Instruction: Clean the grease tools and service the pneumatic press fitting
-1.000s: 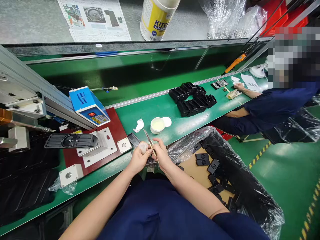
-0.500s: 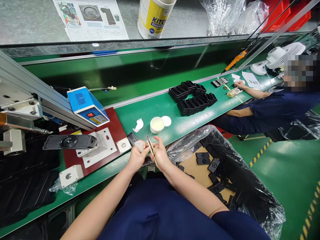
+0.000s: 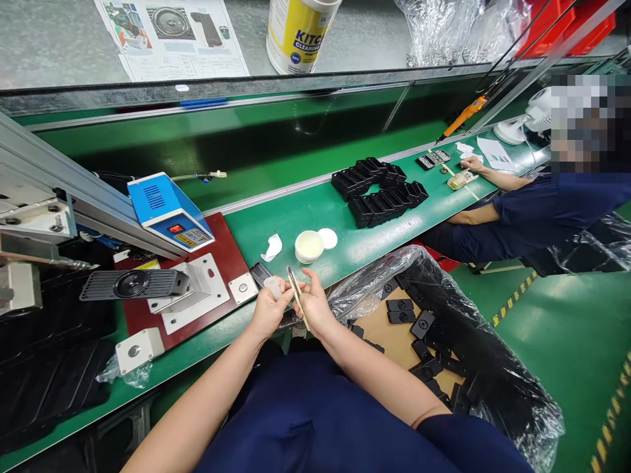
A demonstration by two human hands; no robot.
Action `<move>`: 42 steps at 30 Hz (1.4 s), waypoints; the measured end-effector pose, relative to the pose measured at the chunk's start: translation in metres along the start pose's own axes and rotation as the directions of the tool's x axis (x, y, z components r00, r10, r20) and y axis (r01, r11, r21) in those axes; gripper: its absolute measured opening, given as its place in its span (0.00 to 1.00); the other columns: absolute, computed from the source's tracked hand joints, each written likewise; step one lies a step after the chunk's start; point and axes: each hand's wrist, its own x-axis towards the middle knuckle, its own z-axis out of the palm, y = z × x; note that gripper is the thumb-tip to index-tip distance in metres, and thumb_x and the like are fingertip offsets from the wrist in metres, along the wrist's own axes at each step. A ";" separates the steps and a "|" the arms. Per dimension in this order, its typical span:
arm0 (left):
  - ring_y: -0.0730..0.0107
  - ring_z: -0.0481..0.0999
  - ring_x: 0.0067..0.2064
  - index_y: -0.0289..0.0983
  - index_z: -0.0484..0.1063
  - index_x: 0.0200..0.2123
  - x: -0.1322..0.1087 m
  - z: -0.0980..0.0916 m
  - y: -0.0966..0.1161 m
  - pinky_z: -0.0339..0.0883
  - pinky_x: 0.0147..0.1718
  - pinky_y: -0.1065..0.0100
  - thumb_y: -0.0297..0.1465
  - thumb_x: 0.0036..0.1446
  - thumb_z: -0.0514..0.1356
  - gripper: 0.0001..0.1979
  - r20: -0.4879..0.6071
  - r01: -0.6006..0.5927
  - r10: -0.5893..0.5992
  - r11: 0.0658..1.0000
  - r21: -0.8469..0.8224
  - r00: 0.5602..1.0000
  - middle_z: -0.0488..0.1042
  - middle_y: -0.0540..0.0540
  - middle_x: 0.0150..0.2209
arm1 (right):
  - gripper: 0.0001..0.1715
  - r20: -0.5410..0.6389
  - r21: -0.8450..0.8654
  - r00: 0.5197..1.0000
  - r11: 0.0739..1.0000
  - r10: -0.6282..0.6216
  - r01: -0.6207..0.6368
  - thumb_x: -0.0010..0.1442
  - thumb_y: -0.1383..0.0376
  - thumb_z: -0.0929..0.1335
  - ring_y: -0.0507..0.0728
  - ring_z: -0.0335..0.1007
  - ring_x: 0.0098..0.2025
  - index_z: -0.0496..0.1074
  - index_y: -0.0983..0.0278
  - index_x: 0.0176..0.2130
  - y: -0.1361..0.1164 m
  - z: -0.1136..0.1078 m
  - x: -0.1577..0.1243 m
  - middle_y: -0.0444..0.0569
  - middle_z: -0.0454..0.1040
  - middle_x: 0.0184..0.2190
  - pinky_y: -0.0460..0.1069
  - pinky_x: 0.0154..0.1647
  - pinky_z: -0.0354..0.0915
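Before the bench (image 3: 269,223) edge, our left hand (image 3: 266,315) pinches a small translucent piece (image 3: 273,286) and our right hand (image 3: 316,307) grips a slim tool (image 3: 298,297); neither is put down yet, while black parts (image 3: 422,324) already lie inside the lined box (image 3: 486,348).

Left grip (image 3: 267,311) holds translucent piece (image 3: 273,285); right grip (image 3: 316,305), slim tool (image 3: 294,290).

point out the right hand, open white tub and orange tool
right hand (image 3: 315,307), head view, middle of the hand
open white tub (image 3: 306,259), head view, outer wall
orange tool (image 3: 463,119), head view, orange body
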 end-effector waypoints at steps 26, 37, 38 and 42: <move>0.56 0.81 0.39 0.39 0.58 0.27 -0.046 -0.080 0.020 0.71 0.45 0.54 0.40 0.41 0.71 0.23 -0.484 0.012 -0.131 0.971 -0.241 0.865 0.78 0.48 0.31 | 0.10 0.252 -0.864 0.942 0.387 -0.223 0.323 0.59 0.66 0.64 0.60 0.70 0.43 0.72 0.66 0.40 -0.010 0.070 0.128 0.55 0.73 0.40 0.53 0.46 0.64; 0.59 0.80 0.35 0.38 0.62 0.25 -0.019 -0.049 0.025 0.74 0.39 0.58 0.39 0.43 0.69 0.18 -0.280 0.078 -0.072 0.997 0.012 0.957 0.77 0.47 0.30 | 0.22 0.411 -0.246 0.902 0.937 -0.129 0.246 0.41 0.62 0.75 0.48 0.61 0.20 0.60 0.60 0.30 -0.026 0.061 0.038 0.36 0.67 0.20 0.44 0.20 0.62; 0.59 0.80 0.35 0.38 0.62 0.25 -0.019 -0.049 0.025 0.75 0.38 0.58 0.39 0.43 0.69 0.18 -0.270 0.082 -0.072 0.996 0.025 0.960 0.78 0.46 0.30 | 0.23 0.404 -0.238 0.907 0.943 -0.122 0.233 0.40 0.63 0.75 0.48 0.61 0.20 0.60 0.60 0.30 -0.028 0.058 0.039 0.36 0.67 0.20 0.44 0.20 0.61; 0.60 0.80 0.33 0.37 0.66 0.27 -0.020 -0.053 0.021 0.74 0.36 0.59 0.40 0.44 0.68 0.16 -0.232 0.105 -0.076 0.988 0.115 0.970 0.79 0.44 0.33 | 0.23 0.397 -0.243 0.914 0.950 -0.088 0.198 0.37 0.64 0.75 0.48 0.63 0.21 0.61 0.61 0.30 -0.030 0.046 0.047 0.37 0.70 0.20 0.44 0.24 0.59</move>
